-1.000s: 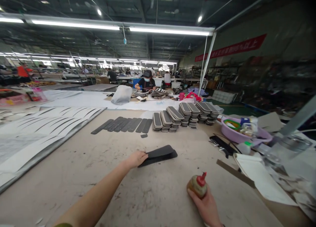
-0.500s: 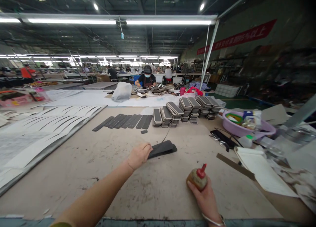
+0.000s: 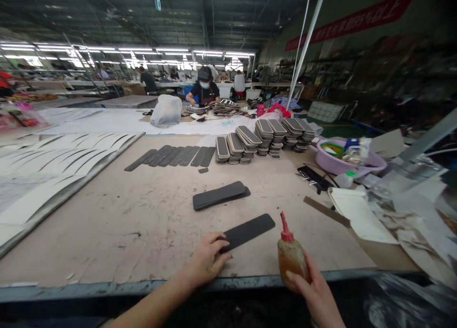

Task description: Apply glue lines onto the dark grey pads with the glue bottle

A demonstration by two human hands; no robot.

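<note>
My left hand (image 3: 210,257) grips the near left end of a long black strip with rounded corners (image 3: 250,230), which lies at the front of the table. In my right hand (image 3: 314,283) is a squeeze bottle (image 3: 291,259) with a red nozzle and amber liquid inside, held upright at the table's front edge with the nozzle pointing up. Just beyond the strip, a small pile of similar black strips (image 3: 219,195) rests on the table. Farther back lies a row of dark flat pieces (image 3: 171,155), beside several stacks of pale-edged dark pieces (image 3: 235,147).
White sheets (image 3: 64,171) cover the table's left side. At right stand a purple basin (image 3: 352,168) with assorted items, a black pouch-like object (image 3: 314,175), a brown strip (image 3: 326,211) and a white pad (image 3: 360,216). A co-worker (image 3: 205,87) sits across the table.
My left hand has brought one black strip from the pile toward me. The bottle in my right hand has come nearer the table edge and turned more upright. The view has tilted down.
</note>
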